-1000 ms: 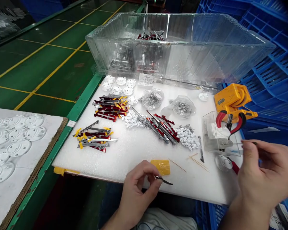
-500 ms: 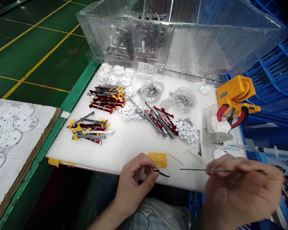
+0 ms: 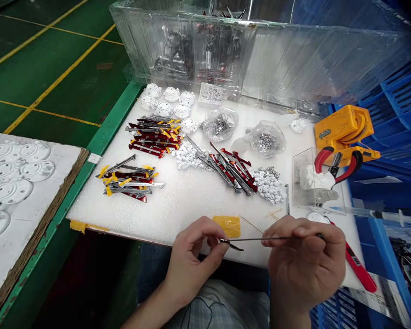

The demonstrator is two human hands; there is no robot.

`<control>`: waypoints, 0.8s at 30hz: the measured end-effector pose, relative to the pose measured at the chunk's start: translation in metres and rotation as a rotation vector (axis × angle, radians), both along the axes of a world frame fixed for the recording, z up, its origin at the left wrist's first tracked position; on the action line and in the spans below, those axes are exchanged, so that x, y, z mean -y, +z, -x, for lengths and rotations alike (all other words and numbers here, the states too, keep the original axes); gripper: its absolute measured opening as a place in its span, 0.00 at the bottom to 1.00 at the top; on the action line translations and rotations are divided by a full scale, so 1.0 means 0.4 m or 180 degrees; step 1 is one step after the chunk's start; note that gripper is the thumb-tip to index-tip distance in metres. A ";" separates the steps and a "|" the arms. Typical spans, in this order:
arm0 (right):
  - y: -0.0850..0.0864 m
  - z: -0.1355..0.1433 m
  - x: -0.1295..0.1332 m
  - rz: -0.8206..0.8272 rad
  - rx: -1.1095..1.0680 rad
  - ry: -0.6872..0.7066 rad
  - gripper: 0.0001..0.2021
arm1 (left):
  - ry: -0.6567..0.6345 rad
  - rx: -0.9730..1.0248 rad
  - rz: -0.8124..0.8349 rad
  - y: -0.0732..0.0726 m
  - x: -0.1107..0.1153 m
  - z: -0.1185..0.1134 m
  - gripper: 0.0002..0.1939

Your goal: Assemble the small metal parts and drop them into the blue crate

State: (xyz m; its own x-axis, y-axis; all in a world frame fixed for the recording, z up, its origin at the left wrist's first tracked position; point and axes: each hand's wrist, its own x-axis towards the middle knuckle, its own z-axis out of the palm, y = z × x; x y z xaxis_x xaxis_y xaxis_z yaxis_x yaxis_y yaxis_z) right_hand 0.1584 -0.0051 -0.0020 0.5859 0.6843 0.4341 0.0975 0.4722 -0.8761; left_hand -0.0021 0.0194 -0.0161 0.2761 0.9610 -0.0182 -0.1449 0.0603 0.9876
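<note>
Between thumb and index finger, my left hand (image 3: 193, 265) pinches a small dark curved strip (image 3: 235, 247) at the front edge of the white foam board (image 3: 178, 205). My right hand (image 3: 306, 256) is closed around a thin dark metal rod (image 3: 253, 239), whose tip meets the strip beside my left fingertips. Just beyond the left hand lies a yellow tape patch (image 3: 228, 226). A thin wooden stick (image 3: 250, 224) rests to its right. Red and silver strips (image 3: 233, 171) lie in a pile farther up the board, next to small white parts (image 3: 270, 186).
Bags of tiny metal pieces (image 3: 265, 140) and white round parts (image 3: 164, 108) sit toward the back, before a clear plastic bin (image 3: 294, 59). At right are an orange tape dispenser (image 3: 342, 130), pliers (image 3: 352, 167), a clear box (image 3: 303, 178), a syringe (image 3: 380, 214) and a red-handled tool (image 3: 359, 269).
My right hand has moved left, bringing the rod's tip to the strip in my left hand. The red-handled tool has come into sight. The view has shifted slightly.
</note>
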 end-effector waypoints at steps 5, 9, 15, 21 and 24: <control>-0.001 0.001 0.002 0.0015 0.0056 0.0037 0.06 | -0.0013 -0.0021 0.0043 0.003 0.001 -0.001 0.06; -0.002 0.000 0.002 0.0036 0.0055 0.0034 0.06 | -0.0029 -0.0056 0.0073 0.001 0.000 -0.002 0.05; -0.001 -0.003 0.001 0.0027 0.0072 -0.0059 0.06 | -0.0033 -0.0077 0.0063 0.001 0.001 -0.001 0.05; -0.001 0.001 0.005 0.0086 0.0048 0.0039 0.06 | -0.0019 -0.0073 0.0036 -0.001 0.000 -0.001 0.05; -0.003 0.000 0.005 0.0074 0.0036 -0.0009 0.06 | -0.0007 -0.0028 0.0021 -0.002 -0.001 -0.002 0.06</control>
State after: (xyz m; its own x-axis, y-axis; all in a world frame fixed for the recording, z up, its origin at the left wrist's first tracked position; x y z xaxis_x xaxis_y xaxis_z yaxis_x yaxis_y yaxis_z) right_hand 0.1583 -0.0073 -0.0031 0.5830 0.6926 0.4247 0.1089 0.4514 -0.8857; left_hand -0.0013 0.0197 -0.0168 0.2781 0.9602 -0.0270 -0.1360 0.0672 0.9884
